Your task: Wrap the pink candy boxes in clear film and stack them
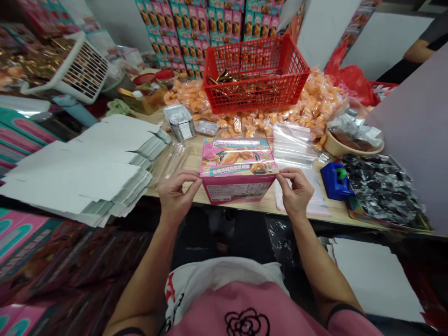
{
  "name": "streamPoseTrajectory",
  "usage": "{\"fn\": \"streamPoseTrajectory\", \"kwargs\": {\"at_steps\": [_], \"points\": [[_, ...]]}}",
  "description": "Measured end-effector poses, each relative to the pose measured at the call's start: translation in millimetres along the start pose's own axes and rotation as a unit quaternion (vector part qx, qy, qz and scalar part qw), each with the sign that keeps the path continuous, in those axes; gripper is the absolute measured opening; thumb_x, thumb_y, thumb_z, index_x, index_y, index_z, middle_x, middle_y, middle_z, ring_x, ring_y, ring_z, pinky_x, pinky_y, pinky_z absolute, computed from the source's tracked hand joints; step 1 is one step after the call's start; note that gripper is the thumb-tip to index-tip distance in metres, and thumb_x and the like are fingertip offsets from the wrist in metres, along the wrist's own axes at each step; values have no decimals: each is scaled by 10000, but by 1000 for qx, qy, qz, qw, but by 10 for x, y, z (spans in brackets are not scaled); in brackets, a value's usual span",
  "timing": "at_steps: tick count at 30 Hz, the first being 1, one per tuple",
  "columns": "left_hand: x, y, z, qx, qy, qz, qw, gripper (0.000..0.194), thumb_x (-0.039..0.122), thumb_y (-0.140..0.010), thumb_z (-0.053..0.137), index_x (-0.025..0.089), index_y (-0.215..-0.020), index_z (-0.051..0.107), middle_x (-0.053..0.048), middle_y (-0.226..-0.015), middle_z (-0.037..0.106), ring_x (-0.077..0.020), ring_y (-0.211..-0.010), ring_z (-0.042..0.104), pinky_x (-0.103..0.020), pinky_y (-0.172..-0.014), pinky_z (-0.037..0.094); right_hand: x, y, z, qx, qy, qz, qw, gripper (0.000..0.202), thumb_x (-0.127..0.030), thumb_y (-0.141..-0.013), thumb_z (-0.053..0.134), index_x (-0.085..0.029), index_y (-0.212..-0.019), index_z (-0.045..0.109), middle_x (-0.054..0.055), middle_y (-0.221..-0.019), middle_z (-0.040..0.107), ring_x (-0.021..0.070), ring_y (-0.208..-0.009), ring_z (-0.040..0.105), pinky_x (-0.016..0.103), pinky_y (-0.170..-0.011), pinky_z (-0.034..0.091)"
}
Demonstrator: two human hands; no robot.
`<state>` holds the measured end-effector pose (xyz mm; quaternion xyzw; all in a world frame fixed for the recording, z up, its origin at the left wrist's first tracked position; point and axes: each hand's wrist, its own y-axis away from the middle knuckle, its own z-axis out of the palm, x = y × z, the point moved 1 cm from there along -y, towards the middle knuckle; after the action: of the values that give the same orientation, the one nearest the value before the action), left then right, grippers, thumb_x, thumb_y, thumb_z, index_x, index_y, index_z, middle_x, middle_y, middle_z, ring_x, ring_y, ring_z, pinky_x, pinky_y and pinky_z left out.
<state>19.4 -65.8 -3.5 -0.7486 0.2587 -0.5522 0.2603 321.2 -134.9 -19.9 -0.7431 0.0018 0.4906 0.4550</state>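
Observation:
A pink printed carton [240, 161] with a shiny top panel stands at the front edge of the wooden table, directly before me. My left hand [178, 193] pinches its near left top corner between thumb and fingers. At the opposite near corner, my right hand [296, 191] holds the box in the same kind of pinch. Clear plastic bags [294, 144] lie just to the right of the carton. Thin transparent sleeves [170, 163] are on its left, beside a stack of flat white card blanks [87, 163].
Behind the carton, a red basket [255, 93] holds gold packets among orange wrapped pieces [317, 98]. Foil trays [179, 121] are stacked left of it. A blue tape dispenser [336, 181] and a tray of black wrapped items [383, 191] stand on the right. Finished-looking cartons [196, 23] line the back.

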Motion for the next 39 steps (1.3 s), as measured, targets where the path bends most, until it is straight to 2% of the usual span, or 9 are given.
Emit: {"fn": "streamPoseTrajectory", "kwargs": {"at_steps": [9,16,28,31,35,39], "points": [[45,4,0,-13,-10,2,1000,86,158,-849,698,193,-772,690,-34,-829,726,-177,-833,705,-317,-784,545,49,34,-4,18,33,23,999,156,-318,-817,758,-200,-742,689,37,-831,712,194,-790,686,369,-731,544],[55,7,1,-8,-16,12,1000,92,158,-848,702,192,-764,691,-38,-813,730,-179,-822,705,-318,-780,546,35,27,0,19,6,20,1000,119,-275,-798,778,-195,-746,707,35,-815,707,186,-777,679,353,-718,528],[51,3,23,-7,-59,4,998,137,237,-877,662,197,-745,668,-46,-808,734,-188,-822,709,-339,-792,561,55,27,16,22,9,29,999,154,-322,-802,773,-202,-747,695,36,-815,705,196,-776,677,370,-716,537],[38,-3,30,-4,-80,21,997,160,255,-886,648,196,-737,660,-47,-808,740,-186,-815,715,-334,-790,569,66,17,16,17,16,26,999,150,-324,-809,767,-204,-752,698,36,-820,708,196,-781,679,369,-724,542],[21,-10,38,4,-94,67,993,115,199,-875,660,198,-760,655,-28,-790,727,-173,-802,712,-305,-775,564,63,0,16,5,8,12,1000,110,-281,-833,750,-206,-771,699,32,-829,708,188,-795,679,363,-752,543],[-17,-19,48,23,-103,89,990,77,156,-845,696,201,-793,663,-30,-869,734,-177,-855,718,-309,-805,561,50,-24,25,-10,-14,-2,1000,66,-224,-857,730,-212,-797,703,28,-852,709,177,-821,679,352,-767,537]]}}
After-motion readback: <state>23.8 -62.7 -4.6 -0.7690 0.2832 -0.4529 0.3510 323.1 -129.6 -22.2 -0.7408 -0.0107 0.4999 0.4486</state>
